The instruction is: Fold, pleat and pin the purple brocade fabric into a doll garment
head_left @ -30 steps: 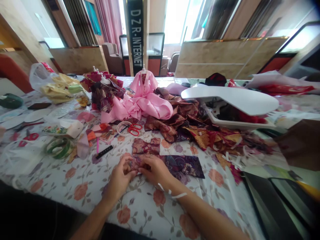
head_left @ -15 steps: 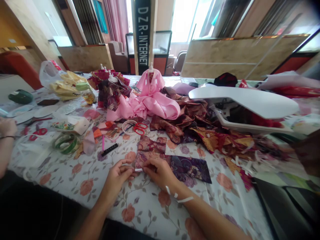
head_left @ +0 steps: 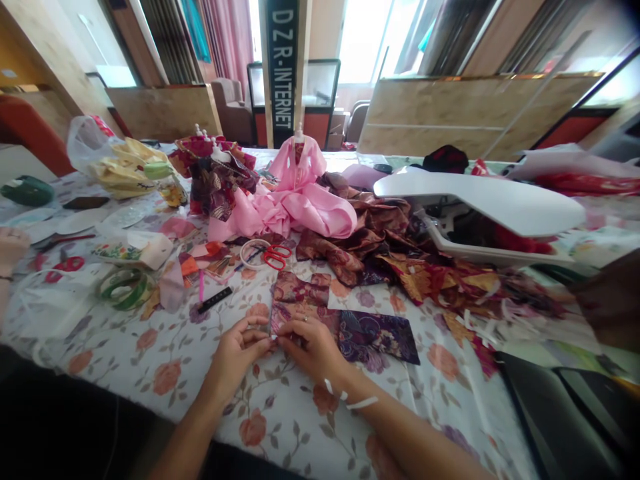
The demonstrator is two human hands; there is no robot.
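Note:
A small strip of white tape (head_left: 273, 337) shows between the fingertips of both hands, at the lower left corner of a reddish brocade fabric piece (head_left: 303, 291). My left hand (head_left: 243, 350) pinches at its left end, thumb and fingers closed. My right hand (head_left: 311, 345), with a ring on one finger, pinches the other side and rests over the fabric's lower edge. Most of the strip is covered by the fingers. Several short white strips (head_left: 363, 403) stick to my right wrist. A dark purple patterned fabric piece (head_left: 380, 337) extends to the right of the brocade.
Red-handled scissors (head_left: 277, 257) and a white tape roll (head_left: 254, 254) lie beyond the fabric. Behind stands a doll form in a pink dress (head_left: 299, 157). A black ruler-like strip (head_left: 215, 299), green tape rolls (head_left: 125, 288) and fabric scraps surround the hands. Another person's hand (head_left: 11, 247) is at far left.
The white strip shows less between my fingertips, and my right hand has come closer to my left. The whole view has shifted slightly; the fabric pieces stay in place.

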